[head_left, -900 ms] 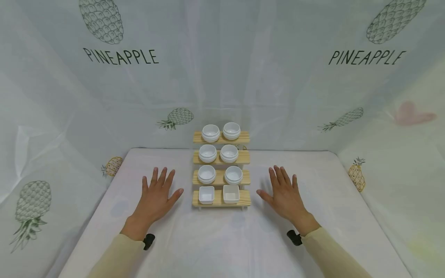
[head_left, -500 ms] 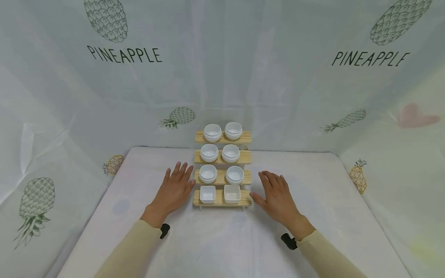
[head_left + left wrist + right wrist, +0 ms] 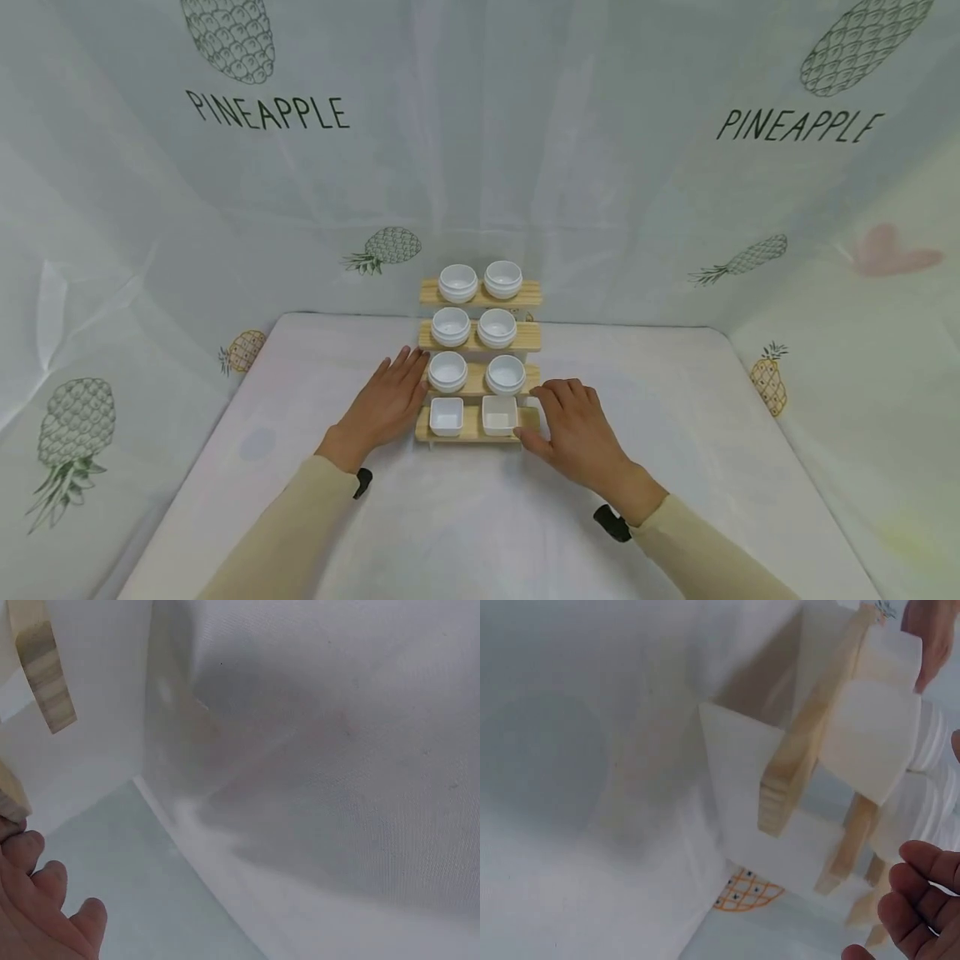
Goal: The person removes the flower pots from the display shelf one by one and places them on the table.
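Your left hand [image 3: 386, 406] lies against the left end of the stepped wooden rack [image 3: 478, 384], fingers straight and together, the fingertips reaching the second shelf from the bottom. The left wrist view shows those fingertips [image 3: 30, 851] touching the wood; nothing is gripped.

Your right hand [image 3: 573, 435] sits at the rack's right end, beside the lowest shelf. Its fingers are bent at the knuckles and close against the shelf edge, the thumb pointing toward the right square dish [image 3: 499, 414]. Whether the fingers actually clasp the wood cannot be told from the head view, and the right wrist view shows only loosely curled fingertips [image 3: 915, 900] near the rack's underside.

The rack stands at the middle rear of the white-covered worktop [image 3: 480, 517], close to the back curtain [image 3: 525, 167]. It has four tiers. The upper three each carry two round white bowls [image 3: 458, 282]; the lowest carries two square white dishes, the left one [image 3: 446, 415] near your left hand.

The curtain is printed with pineapples and the word PINEAPPLE. Both arms wear pale yellow sleeves [image 3: 300, 533].
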Demonstrator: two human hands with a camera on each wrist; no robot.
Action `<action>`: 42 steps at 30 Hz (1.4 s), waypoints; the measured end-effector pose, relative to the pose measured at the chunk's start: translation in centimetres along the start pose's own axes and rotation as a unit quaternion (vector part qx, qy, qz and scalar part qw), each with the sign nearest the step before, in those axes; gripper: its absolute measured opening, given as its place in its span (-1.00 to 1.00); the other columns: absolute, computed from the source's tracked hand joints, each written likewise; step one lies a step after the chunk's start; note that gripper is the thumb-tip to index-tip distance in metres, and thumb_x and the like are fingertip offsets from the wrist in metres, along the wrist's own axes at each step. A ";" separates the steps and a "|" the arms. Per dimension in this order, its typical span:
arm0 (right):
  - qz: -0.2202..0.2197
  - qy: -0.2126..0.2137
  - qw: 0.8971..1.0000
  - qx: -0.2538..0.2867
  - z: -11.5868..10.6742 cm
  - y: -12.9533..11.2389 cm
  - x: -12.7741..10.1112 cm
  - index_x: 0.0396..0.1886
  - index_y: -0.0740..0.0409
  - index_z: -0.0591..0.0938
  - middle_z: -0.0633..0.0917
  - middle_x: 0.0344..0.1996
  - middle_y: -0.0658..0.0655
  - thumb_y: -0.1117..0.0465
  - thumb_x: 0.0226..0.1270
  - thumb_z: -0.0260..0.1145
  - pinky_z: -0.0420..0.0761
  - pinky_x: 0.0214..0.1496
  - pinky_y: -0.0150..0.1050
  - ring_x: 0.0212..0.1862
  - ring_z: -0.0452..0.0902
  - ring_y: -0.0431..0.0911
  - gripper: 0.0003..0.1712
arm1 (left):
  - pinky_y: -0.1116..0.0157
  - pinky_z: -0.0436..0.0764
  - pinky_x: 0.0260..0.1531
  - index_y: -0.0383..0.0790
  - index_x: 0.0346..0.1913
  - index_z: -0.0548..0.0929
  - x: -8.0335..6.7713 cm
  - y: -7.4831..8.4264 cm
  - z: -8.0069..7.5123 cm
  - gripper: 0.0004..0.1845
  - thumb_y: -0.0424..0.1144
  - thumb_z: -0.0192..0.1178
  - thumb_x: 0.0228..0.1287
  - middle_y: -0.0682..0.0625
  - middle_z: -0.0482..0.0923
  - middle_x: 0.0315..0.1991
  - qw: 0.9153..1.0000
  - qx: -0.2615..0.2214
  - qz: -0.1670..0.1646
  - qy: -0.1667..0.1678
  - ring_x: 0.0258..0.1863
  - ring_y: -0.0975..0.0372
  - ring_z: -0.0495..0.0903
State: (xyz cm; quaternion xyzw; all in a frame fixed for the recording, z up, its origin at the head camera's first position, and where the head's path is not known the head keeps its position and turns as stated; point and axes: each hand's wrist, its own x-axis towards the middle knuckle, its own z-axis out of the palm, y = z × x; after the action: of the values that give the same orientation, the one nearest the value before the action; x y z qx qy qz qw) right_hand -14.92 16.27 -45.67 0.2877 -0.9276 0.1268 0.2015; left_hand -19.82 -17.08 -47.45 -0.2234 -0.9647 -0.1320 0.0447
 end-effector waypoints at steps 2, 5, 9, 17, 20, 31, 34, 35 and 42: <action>-0.007 -0.005 1.000 -0.003 0.4 -0.3 0.1 0.11 0.25 0.64 0.65 -0.02 0.15 -0.17 0.31 0.51 0.55 0.04 0.05 0.04 0.50 0.11 -0.35 | -0.21 0.14 0.63 -0.36 0.66 0.18 0.2 -0.1 0.1 -0.38 -0.05 -0.25 0.78 -0.24 0.15 0.66 1.000 0.005 0.004 -0.005 0.68 -0.14 0.06; -0.009 -0.014 1.000 -0.007 1.0 -0.6 0.2 0.11 0.23 0.65 0.64 -0.04 0.13 -0.17 0.31 0.52 0.53 0.00 0.01 0.01 0.49 0.09 -0.37 | -0.20 0.14 0.63 -0.35 0.67 0.15 0.4 -0.2 0.1 -0.37 -0.04 -0.29 0.78 -0.22 0.13 0.67 1.000 0.012 0.007 -0.013 0.68 -0.13 0.06; -0.009 -0.020 1.000 -0.013 1.7 -0.8 0.3 0.15 0.21 0.65 0.62 -0.05 0.12 -0.19 0.30 0.53 0.52 -0.04 -0.01 -0.01 0.48 0.08 -0.33 | -0.17 0.11 0.65 -0.31 0.69 0.11 0.6 -0.2 -0.1 -0.35 0.00 -0.30 0.79 -0.18 0.10 0.69 0.999 0.012 -0.003 -0.034 0.70 -0.10 0.02; -0.010 -0.015 1.000 0.000 2.4 -1.0 0.9 0.13 0.21 0.64 0.62 -0.04 0.12 -0.17 0.30 0.56 0.47 -0.12 -0.09 -0.04 0.48 0.07 -0.35 | -0.18 0.11 0.65 -0.34 0.67 0.15 0.6 -0.2 -0.4 -0.37 -0.03 -0.28 0.78 -0.21 0.14 0.67 1.000 0.005 -0.004 -0.026 0.69 -0.12 0.04; -0.010 -0.017 1.000 0.002 2.4 -1.0 1.0 0.13 0.20 0.65 0.62 -0.06 0.11 -0.17 0.27 0.58 0.43 -0.14 -0.12 -0.06 0.47 0.06 -0.34 | -0.18 0.11 0.65 -0.35 0.67 0.16 0.7 -0.1 -0.4 -0.37 -0.03 -0.28 0.78 -0.22 0.15 0.67 1.000 -0.003 -0.006 -0.025 0.69 -0.12 0.05; -0.038 -0.043 0.998 -0.040 1.9 -1.0 1.6 0.08 0.17 0.67 0.61 -0.19 0.07 -0.24 0.30 0.49 0.41 -0.16 -0.15 -0.15 0.43 0.03 -0.36 | -0.12 0.06 0.68 -0.31 0.69 0.10 0.8 -0.6 -0.4 -0.35 0.01 -0.31 0.78 -0.18 0.10 0.69 0.998 0.022 -0.007 -0.050 0.71 -0.06 -0.01; -0.048 -0.052 0.996 -0.057 1.4 -1.0 1.6 0.05 0.18 0.68 0.61 -0.23 0.07 -0.25 0.29 0.50 0.41 -0.17 -0.18 -0.17 0.42 0.02 -0.35 | -0.13 0.06 0.68 -0.31 0.69 0.10 0.9 -0.7 -0.3 -0.34 0.01 -0.32 0.78 -0.19 0.11 0.68 0.999 0.017 0.001 -0.050 0.71 -0.07 0.00; -0.052 -0.052 0.996 -0.060 1.2 -1.1 1.5 0.03 0.19 0.67 0.60 -0.23 0.07 -0.25 0.28 0.51 0.41 -0.18 -0.19 -0.18 0.41 0.01 -0.35 | -0.13 0.06 0.68 -0.31 0.69 0.10 1.0 -0.7 -0.3 -0.34 0.02 -0.32 0.78 -0.19 0.11 0.68 0.999 0.018 0.004 -0.050 0.70 -0.07 0.00; -0.096 -0.019 0.993 -0.061 0.6 -2.1 0.5 -0.09 0.23 0.62 0.59 -0.25 0.09 -0.27 0.29 0.45 0.42 -0.19 -0.17 -0.21 0.41 0.02 -0.37 | -0.13 0.07 0.67 -0.30 0.69 0.11 1.4 -1.0 -0.7 -0.34 0.03 -0.32 0.78 -0.21 0.10 0.68 0.997 0.039 0.015 -0.059 0.70 -0.07 0.01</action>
State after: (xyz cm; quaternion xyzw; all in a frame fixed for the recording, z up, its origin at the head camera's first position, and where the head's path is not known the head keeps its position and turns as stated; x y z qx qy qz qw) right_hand -14.24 14.10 -45.70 0.3652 -0.9054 0.0447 0.2119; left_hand -21.46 -17.58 -46.78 -0.2435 -0.9666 -0.0804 -0.0012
